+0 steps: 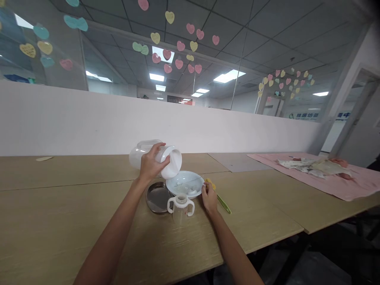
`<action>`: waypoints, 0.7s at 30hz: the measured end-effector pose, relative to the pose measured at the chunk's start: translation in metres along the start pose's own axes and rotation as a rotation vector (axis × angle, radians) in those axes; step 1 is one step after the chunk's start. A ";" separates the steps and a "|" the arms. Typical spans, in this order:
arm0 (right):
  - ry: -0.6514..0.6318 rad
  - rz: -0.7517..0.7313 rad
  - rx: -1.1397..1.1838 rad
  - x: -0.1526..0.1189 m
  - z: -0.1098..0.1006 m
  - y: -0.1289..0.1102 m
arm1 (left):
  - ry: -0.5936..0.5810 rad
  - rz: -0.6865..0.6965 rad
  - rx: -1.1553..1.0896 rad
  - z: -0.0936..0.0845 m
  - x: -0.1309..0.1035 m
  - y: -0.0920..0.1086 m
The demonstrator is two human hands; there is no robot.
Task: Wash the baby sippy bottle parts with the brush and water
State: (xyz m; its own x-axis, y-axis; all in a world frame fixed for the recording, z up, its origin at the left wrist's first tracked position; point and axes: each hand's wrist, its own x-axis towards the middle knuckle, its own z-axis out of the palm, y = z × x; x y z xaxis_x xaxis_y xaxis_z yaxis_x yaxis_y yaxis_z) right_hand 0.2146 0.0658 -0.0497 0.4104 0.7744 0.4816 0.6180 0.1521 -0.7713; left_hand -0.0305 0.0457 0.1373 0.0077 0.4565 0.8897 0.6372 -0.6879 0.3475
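A clear plastic jug with a white lid [172,163] is tilted on its side above a pale blue-white bowl [185,183]; my left hand [152,162] is wrapped round it near the lid. The bowl holds small whitish items too unclear to name. My right hand [209,196] has its fingers closed at the bowl's right rim. Just in front of the bowl stands a clear bottle with two white handles [181,208]. A round metal tray [158,198] lies to the bowl's left. Beyond my right hand is a green-handled brush [224,204] with a yellow head.
On the wooden table [258,209], a pink cloth [353,190] with crumpled fabric [319,167] lies at the right. A flat oval piece [44,158] sits at the far left. A white wall [113,126] runs behind the table.
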 end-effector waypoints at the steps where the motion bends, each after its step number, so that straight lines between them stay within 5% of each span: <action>1: 0.000 -0.002 0.003 0.000 0.000 0.000 | 0.000 -0.005 0.000 0.000 0.000 0.000; 15: 0.022 -0.023 -0.005 0.001 0.002 0.003 | -0.025 -0.027 0.013 0.000 0.001 -0.003; 21: 0.014 -0.029 -0.012 0.002 0.002 0.004 | 0.100 -0.080 -0.015 -0.005 0.005 -0.015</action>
State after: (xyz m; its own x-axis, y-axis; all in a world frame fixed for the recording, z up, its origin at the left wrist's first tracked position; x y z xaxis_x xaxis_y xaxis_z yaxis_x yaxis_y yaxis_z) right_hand 0.2168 0.0691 -0.0530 0.4015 0.7609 0.5098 0.6380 0.1669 -0.7517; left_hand -0.0434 0.0554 0.1379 -0.1201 0.4520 0.8839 0.6212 -0.6603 0.4221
